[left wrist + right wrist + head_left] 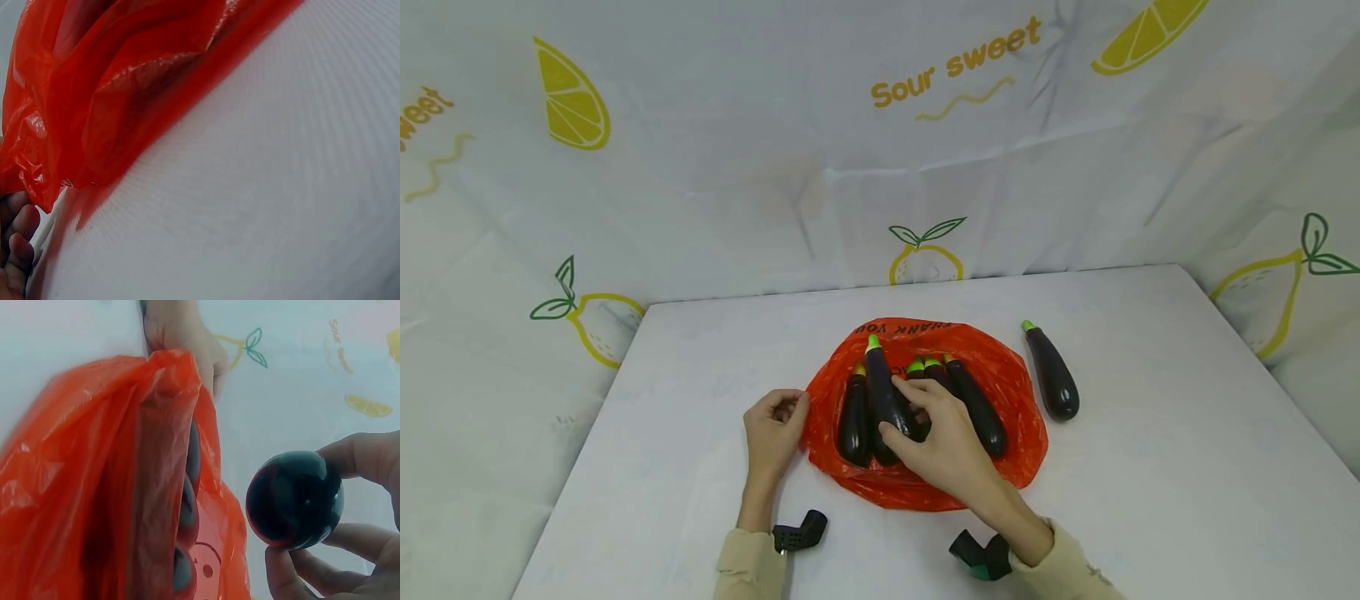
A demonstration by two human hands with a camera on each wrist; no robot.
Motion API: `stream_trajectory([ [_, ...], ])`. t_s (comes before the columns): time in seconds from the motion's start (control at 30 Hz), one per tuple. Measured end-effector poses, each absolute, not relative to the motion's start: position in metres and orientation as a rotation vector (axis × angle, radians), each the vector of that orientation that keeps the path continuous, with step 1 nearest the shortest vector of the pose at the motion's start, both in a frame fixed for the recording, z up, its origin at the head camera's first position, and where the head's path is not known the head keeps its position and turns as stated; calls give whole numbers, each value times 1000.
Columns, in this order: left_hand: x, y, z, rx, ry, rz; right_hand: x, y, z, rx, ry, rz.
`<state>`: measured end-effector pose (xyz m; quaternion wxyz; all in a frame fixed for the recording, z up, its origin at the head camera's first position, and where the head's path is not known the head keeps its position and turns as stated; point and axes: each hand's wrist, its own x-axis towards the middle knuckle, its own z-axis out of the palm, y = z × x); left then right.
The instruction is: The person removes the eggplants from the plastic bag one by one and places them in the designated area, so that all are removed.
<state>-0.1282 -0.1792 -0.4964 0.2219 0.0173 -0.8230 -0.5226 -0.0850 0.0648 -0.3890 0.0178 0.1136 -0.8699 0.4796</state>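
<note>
Above the open red bag (1017, 383), one dark eggplant (883, 385) is held by the right hand (951, 433), pinched between thumb and fingers — its green-capped end is pointed away from the person. The bag's left edge is gripped by the left hand (772, 427). Inside, more eggplants (853, 423) are contained — and a loose eggplant (1054, 377) is seen on the white table (1157, 408), just right of the bag.

A glossy, green-tipped dark eggplant (886, 390) slants above the open red bag (1028, 437), with more eggplants (984, 418) inside and a lone eggplant (1055, 379) just beside.
</note>
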Motion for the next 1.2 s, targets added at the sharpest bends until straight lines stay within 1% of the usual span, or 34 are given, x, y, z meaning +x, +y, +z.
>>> stream_trajectory([
  [0.27, -129, -182, -497, 2, -2269, -1471, -86, 72, -392, 351, -2710, 1450],
  [0.6, -128, -181, -496, 15, -2284, -1465, -90, 81, -399, 348, -2649, 1472],
  [1.2, -128, -182, -498, -5, -2252, -1483, -92, 101, -394, 338, -2600, 1472],
])
